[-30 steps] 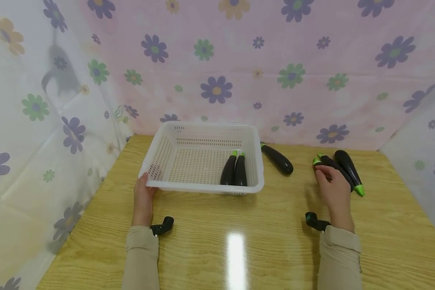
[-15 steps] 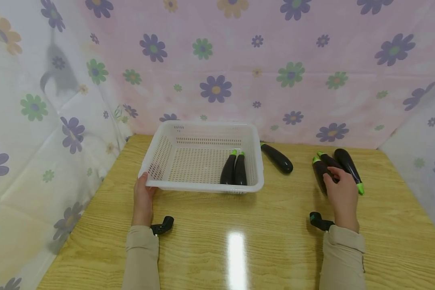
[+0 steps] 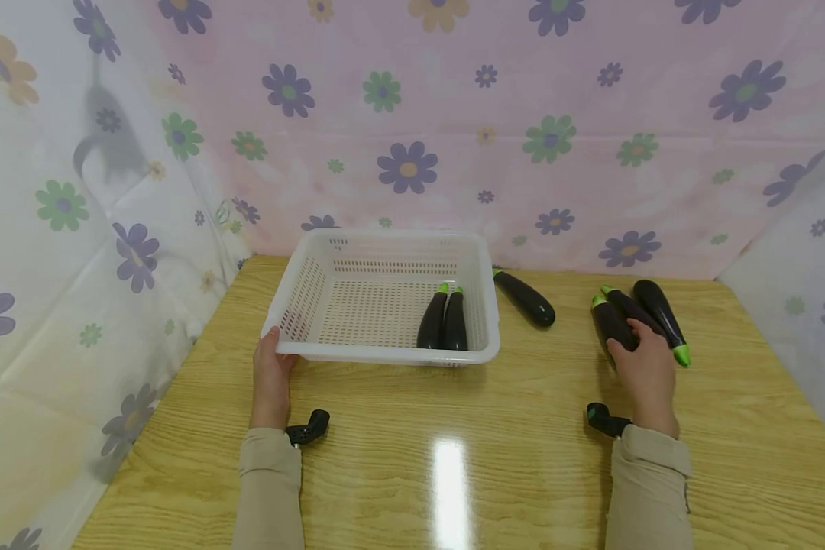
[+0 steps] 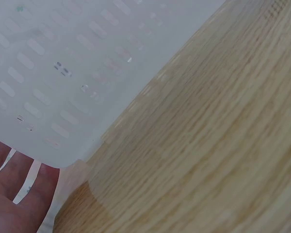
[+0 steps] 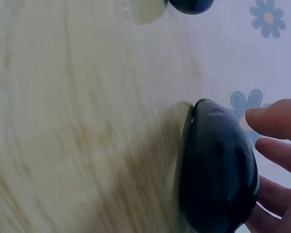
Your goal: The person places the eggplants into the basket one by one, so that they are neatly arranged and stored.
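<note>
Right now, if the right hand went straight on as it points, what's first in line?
Most likely the leftmost eggplant of the three grouped there: the right hand has its thumb and fingertips right by it. Whether they already touch, I can't tell.

Six eggplants (image 3: 525, 299), one white basket (image 3: 385, 354), two hands (image 3: 271, 382), one table (image 3: 522, 473).

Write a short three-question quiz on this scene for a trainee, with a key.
1. How many eggplants are inside the white perforated basket?
2. True or false: the lone eggplant on the table lies with its green end toward the basket.
3. What does the left grip hold? A) an eggplant; B) the basket's near-left corner; C) nothing.

Key: 1: two; 2: true; 3: B.
</note>
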The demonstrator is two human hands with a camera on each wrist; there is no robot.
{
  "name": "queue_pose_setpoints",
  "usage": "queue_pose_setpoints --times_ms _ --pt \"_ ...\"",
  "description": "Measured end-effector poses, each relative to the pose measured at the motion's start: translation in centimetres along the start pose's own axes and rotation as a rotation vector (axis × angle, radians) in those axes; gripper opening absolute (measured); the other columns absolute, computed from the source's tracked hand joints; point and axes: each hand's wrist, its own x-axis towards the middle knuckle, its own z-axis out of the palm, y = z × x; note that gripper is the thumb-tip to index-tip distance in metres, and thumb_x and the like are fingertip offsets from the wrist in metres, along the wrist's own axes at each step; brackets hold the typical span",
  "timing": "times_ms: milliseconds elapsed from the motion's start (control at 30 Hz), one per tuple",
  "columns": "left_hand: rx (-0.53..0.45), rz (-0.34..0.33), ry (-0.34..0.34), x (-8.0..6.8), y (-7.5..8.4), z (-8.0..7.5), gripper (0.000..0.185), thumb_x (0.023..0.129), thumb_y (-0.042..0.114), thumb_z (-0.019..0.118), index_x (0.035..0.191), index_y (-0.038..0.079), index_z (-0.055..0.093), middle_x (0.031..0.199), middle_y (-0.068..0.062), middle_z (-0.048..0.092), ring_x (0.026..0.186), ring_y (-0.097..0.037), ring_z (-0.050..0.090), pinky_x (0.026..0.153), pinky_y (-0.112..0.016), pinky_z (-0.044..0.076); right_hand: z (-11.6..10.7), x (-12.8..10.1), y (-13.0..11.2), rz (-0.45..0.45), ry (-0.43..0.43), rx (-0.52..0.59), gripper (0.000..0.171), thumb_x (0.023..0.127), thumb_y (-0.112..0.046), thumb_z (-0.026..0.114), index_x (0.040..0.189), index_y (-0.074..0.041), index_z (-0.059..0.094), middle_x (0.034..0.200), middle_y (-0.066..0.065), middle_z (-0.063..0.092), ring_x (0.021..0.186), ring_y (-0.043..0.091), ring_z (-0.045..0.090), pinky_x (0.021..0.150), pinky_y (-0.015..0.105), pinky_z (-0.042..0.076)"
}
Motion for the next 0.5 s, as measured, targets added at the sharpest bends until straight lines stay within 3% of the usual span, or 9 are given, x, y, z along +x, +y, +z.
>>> queue_pose_setpoints --times_ms 500 --pt "-0.009 -0.009 0.013 -0.1 0.1 0.1 0.046 0.094 0.038 0.036 0.134 0.016 0.040 0.134 -0.004 0.041 0.121 -0.018 0.038 0.098 -0.030 0.029 1.1 0.5 1.7 0.088 -0.037 0.143 0.063 0.090 -0.036 0.048 0.139 -0.003 0.027 0.133 0.028 0.034 0.118 0.046 0.030 0.093 0.055 0.025"
